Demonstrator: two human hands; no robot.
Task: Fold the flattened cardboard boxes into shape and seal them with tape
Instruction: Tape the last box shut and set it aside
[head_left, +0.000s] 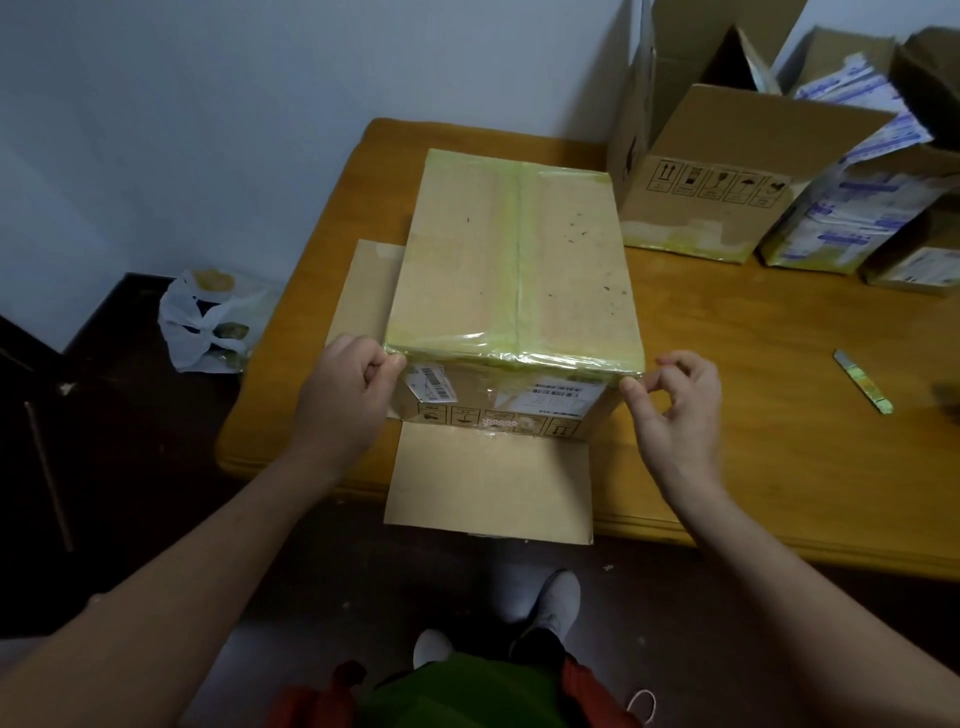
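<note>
On the table, close to its front edge, a cardboard box is sitting with its closed side facing up. Shiny yellow-green tape is running down the middle seam and along the top edges of the box. One front flap is lying flat and sticking out past the table edge toward the person. A side flap is lying flat on the table to the left.

Both hands are working at the near top corners of the box. The left hand is sitting at the left corner. Its fingers are curling in, and its grip is pinching the tape there between the thumb and the first finger. The right hand is sitting at the right corner. Its grip is pinching the end of the tape with the thumb and the first finger, while the other fingers are bending loosely.

Far back on the right, an open box is standing on the table, touching more boxes beside it. A small cutter is lying on the table, well apart from the right hand. A white plastic bag is sitting on the floor to the left. The person's shoes are showing below the table.
</note>
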